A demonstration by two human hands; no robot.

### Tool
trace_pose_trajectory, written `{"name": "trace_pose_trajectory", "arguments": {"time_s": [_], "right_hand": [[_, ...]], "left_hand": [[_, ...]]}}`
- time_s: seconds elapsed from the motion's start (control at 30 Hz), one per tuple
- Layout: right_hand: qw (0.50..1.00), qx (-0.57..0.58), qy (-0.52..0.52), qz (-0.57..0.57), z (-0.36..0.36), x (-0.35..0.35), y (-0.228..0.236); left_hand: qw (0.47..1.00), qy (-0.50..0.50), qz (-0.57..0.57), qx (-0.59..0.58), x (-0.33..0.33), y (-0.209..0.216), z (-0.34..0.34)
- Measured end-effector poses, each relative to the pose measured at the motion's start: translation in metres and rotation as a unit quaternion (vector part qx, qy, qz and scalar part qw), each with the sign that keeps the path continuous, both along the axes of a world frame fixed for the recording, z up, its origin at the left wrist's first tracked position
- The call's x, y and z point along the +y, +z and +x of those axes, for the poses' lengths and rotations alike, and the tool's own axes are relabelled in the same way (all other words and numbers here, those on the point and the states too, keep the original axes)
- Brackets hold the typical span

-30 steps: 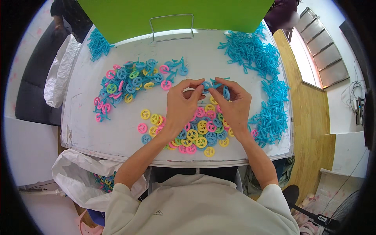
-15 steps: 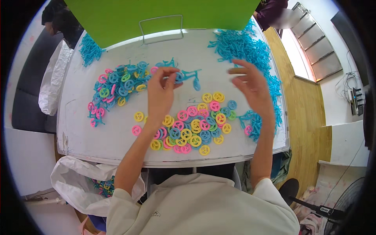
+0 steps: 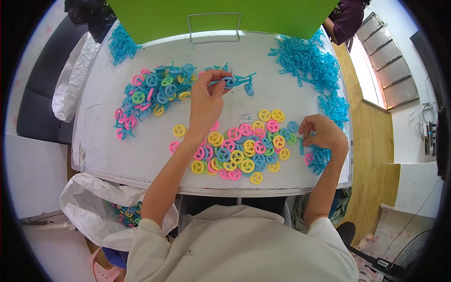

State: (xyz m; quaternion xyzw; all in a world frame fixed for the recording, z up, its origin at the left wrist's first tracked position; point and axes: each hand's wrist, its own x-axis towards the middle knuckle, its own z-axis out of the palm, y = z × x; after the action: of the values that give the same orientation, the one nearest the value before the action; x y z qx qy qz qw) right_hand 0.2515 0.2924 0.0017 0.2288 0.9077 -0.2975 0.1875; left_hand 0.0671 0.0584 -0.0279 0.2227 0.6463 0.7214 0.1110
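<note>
My left hand [image 3: 206,105] pinches a small blue toy bicycle [image 3: 240,82] by its near wheel, holding it over the middle of the white table. A second blue wheel hangs at the toy's right end. Down at the right, my right hand [image 3: 328,135] has its fingers closed at the edge of a small heap of blue plastic parts [image 3: 321,162]. One slim blue bicycle part [image 3: 301,147] points down from its fingertips. Loose pink, yellow, green and blue toy wheels [image 3: 236,154] lie between my forearms.
Toy bicycles with coloured wheels [image 3: 162,89] are heaped at the left. More blue parts [image 3: 305,58] run along the right edge, with another pile [image 3: 123,44] at far left. A green board [image 3: 225,16] with a wire stand [image 3: 214,42] closes off the back. A white sack [image 3: 89,202] sits below.
My right hand has come down and nearer, from open in the air to closed at the small blue heap. The left hand keeps the toy bicycle. The whole view has shifted slightly.
</note>
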Motion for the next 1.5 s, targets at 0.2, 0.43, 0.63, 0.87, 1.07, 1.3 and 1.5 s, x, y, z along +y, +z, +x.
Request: {"name": "trace_pose_trajectory", "arguments": {"time_s": [0.2,0.43,0.63,0.87,1.07,1.3,1.5], "right_hand": [[1.0,0.029,0.011,0.001,0.0,-0.002,-0.005],[0.999,0.042,0.028,0.011,-0.002,-0.005,0.004],[0.999,0.05,0.004,0.007,0.004,-0.004,0.006],[0.998,0.016,0.059,-0.003,0.003,0.0,0.007],[0.954,0.292,0.06,-0.039,-0.009,-0.007,0.008],[0.912,0.318,-0.065,-0.252,-0.047,-0.052,-0.016],[0.898,0.318,-0.092,-0.29,-0.053,-0.063,-0.022]], "left_hand": [[0.993,0.051,-0.057,0.091,-0.004,-0.006,-0.01],[0.851,0.243,-0.152,0.44,0.001,0.003,-0.001],[0.897,-0.158,-0.24,0.335,0.01,-0.011,0.035],[0.861,-0.159,-0.238,0.42,0.013,-0.037,0.037],[0.963,-0.17,-0.207,0.0,0.017,-0.007,0.033],[0.981,-0.146,-0.049,-0.12,0.005,0.006,0.023],[0.973,-0.155,-0.056,-0.163,0.006,0.006,0.024]]}}
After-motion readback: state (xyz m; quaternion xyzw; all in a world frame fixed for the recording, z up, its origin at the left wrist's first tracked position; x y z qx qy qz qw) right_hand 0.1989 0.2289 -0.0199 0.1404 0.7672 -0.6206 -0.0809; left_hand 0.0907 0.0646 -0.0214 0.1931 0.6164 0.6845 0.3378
